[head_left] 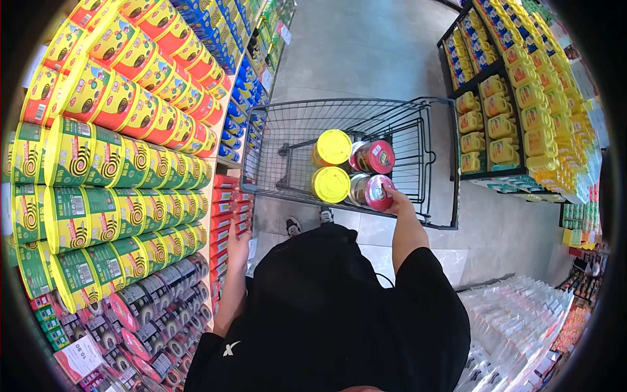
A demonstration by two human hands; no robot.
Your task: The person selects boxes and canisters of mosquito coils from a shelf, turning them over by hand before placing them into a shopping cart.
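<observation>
In the shopping cart (297, 101) stand two tubs with yellow lids, the far yellow tub (334, 145) and the near yellow tub (330, 185). Beside them are pink-lidded tubs, one pink tub (376, 157) farther off and another pink tub (377, 192) at the cart's near side. My right hand (396, 200) grips this nearer one by its lid edge, some fingers hidden. At the shelf on the left, my left hand (239, 244) is raised with its fingers stretched out beside stacked red packs (221, 225); nothing shows in it.
Rows of yellow-green coil tubs (98, 212) and red-yellow tubs (130, 108) fill the left shelf. Black tape-like packs (153, 294) lie below. Across the aisle floor (353, 52) is a rack of yellow jugs (503, 121). Clear-wrapped goods (513, 326) stand at the right.
</observation>
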